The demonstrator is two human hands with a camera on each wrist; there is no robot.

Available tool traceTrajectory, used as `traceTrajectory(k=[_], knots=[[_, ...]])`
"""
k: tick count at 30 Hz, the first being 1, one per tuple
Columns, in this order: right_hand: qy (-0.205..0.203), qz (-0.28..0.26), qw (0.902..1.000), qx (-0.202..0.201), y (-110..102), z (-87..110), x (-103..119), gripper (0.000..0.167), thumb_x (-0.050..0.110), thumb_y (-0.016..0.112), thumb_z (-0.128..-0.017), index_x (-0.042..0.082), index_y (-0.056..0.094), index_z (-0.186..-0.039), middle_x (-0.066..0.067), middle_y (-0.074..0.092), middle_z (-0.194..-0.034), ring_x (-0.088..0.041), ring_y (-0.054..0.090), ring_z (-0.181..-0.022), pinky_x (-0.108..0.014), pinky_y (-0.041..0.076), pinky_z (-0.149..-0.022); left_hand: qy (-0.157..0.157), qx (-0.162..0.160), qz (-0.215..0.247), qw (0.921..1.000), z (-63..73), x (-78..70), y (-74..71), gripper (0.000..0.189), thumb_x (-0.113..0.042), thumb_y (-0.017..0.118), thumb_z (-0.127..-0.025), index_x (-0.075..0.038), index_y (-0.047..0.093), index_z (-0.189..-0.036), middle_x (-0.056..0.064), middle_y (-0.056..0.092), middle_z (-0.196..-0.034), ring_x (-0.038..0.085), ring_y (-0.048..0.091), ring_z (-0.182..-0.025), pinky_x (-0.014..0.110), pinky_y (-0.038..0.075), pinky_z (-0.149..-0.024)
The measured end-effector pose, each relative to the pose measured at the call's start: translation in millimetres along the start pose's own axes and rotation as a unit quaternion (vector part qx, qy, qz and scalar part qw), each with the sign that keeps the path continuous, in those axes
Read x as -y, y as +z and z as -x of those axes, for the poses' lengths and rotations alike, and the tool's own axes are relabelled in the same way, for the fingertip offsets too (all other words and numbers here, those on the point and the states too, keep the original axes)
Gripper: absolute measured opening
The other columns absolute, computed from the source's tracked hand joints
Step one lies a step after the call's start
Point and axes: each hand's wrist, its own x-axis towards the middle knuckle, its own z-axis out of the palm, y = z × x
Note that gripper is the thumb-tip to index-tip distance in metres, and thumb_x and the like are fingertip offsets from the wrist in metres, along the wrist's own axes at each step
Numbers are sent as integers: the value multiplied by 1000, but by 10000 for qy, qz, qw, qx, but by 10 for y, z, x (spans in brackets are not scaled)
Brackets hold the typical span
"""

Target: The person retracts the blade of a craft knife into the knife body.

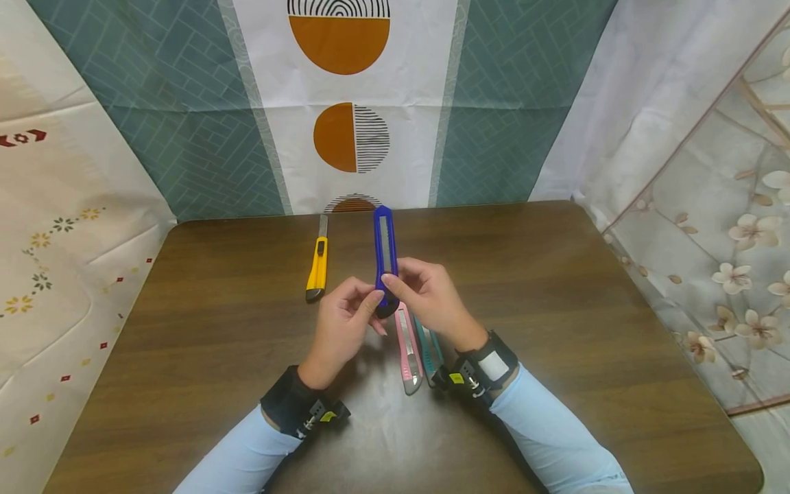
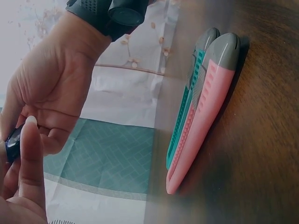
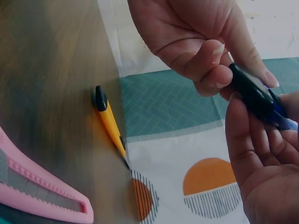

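Note:
Both hands hold a blue box cutter (image 1: 385, 240) up above the table, its dark end toward the person. My left hand (image 1: 342, 326) pinches the lower left edge near that end, thumb on top. From the other side my right hand (image 1: 439, 302) grips it, thumb lying on the face by the slider. Below the hands a pink box cutter (image 1: 407, 350) and a teal box cutter (image 1: 428, 343) lie side by side; the left wrist view shows their grey ends. A yellow box cutter (image 1: 317, 269) with its blade out lies to the left of the hands.
The brown wooden table (image 1: 216, 329) reaches back to a patterned cloth (image 1: 413, 137) hanging behind it. Floral cloths hang at the left (image 1: 68, 274) and right (image 1: 697, 240). Each wrist wears a black strap with a small camera.

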Motion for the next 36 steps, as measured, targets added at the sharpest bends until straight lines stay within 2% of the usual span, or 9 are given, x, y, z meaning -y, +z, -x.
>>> traceTrajectory(k=[8,16,19,22,25,28,30,32,36], knots=[[84,-79,9999,-70,9,1,-15,14,9,65,-101,2,72,-111,-12,72,-86,-19,69,-71,-30,63,-70,1,-9,-27,10000,-8,6,-8,10,-6,68,-97,2,65,-103,19,70,-86,18,67,-55,31,62,-55],[-180,-378,9991,-12,33,1,-18,18,7,66,-100,2,69,-117,-13,71,-90,-21,68,-75,-31,63,-72,192,-65,-119,9997,-34,-27,-32,15,-4,69,-96,3,66,-109,20,70,-85,17,67,-53,31,61,-54],[23,-276,9995,143,23,4,-14,19,10,66,-100,2,70,-117,-13,72,-91,-22,70,-75,-34,64,-71,-83,170,-349,9992,-14,-76,-94,31,-5,75,-92,-1,63,-120,18,69,-84,18,67,-55,32,62,-56],[737,30,9958,534,-9,1,-20,19,17,67,-100,4,72,-113,-11,75,-91,-26,74,-76,-42,65,-71,-718,521,-967,9914,66,-113,-148,46,-10,81,-88,-7,59,-129,11,70,-84,17,67,-57,30,62,-59],[1694,719,9768,1095,-45,-16,-52,23,30,67,-101,7,74,-99,-11,75,-82,-29,73,-69,-42,63,-63,-1452,953,-1739,9693,216,-100,-152,50,-15,83,-86,-7,59,-129,5,71,-81,12,66,-56,25,61,-57],[2303,1710,9429,1696,-65,-32,-93,39,41,68,-99,8,69,-78,-8,65,-65,-24,60,-53,-30,50,-47,-1865,1469,-2326,9432,389,-42,-113,49,-18,83,-87,-2,58,-126,1,71,-77,9,64,-52,21,57,-52],[2475,2262,9192,2063,-52,-43,-124,47,44,69,-98,8,64,-68,-3,59,-58,-16,52,-47,-23,39,-43,-2007,1791,-2524,9295,482,3,-82,48,-19,82,-88,0,57,-123,-1,69,-74,8,62,-49,21,56,-49],[2610,2619,8984,2372,-12,-51,-145,50,45,70,-97,10,60,-63,2,54,-53,-11,48,-44,-20,35,-41,-2079,2047,-2670,9185,544,49,-54,47,-21,81,-89,1,55,-121,-2,67,-72,8,60,-48,21,54,-47],[2782,3125,8680,2674,124,-72,-136,43,42,71,-96,11,64,-68,1,59,-57,-11,56,-46,-19,41,-40,-2269,2306,-2973,8983,584,84,-21,49,-24,83,-88,2,54,-117,0,63,-72,8,58,-46,21,51,-44]])
